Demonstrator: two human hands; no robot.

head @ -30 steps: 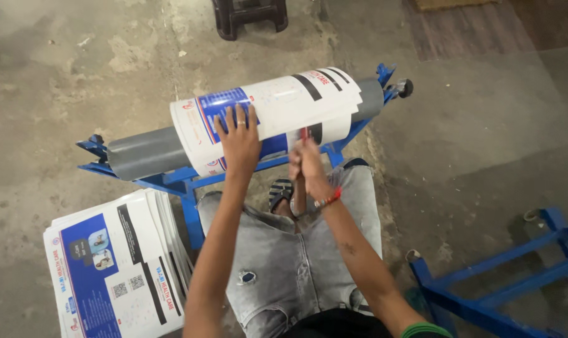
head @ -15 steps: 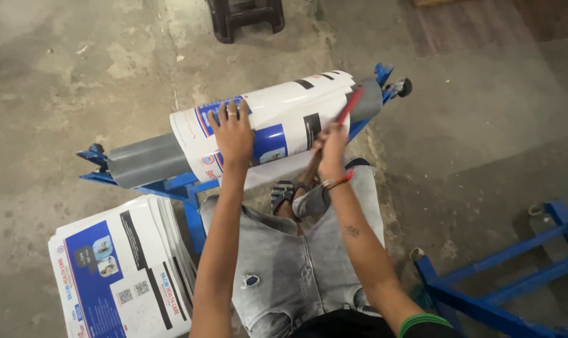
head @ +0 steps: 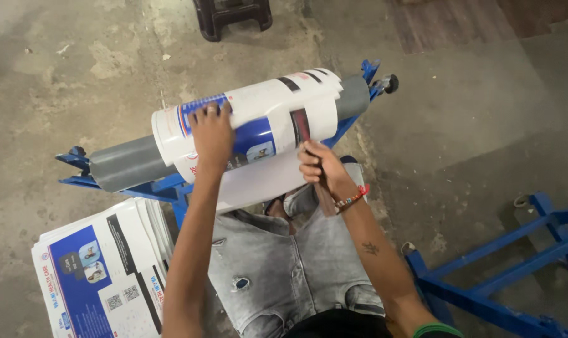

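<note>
Left hand (head: 212,139) lies flat, fingers spread, on the printed sheets (head: 259,122) wrapped around the grey roller (head: 124,164), pinning them in place. Same spot on the sheets as half a second ago; it has not lifted.

Right hand (head: 321,168) is closed around a thin red-and-dark stick tool (head: 304,134). Change: half a second ago the tool was up near the right end of the roller, angled toward the grey core. Now it has come down and inward, its tip lying against the front face of the sheets near a dark printed band, the handle running down past the wrist.

Roller sits across the blue metal stand (head: 165,186), tilted, right end higher in frame. A loose white sheet edge (head: 259,184) hangs below the roller, over the person's knees.

Judgement: the tool stroke looks like pressing or smoothing the wrap against the roller while the other hand holds it.

A stack of printed sheets (head: 102,269) lies on the concrete floor (head: 58,81), lower left. Second blue frame (head: 503,250) at right, well apart.
</note>
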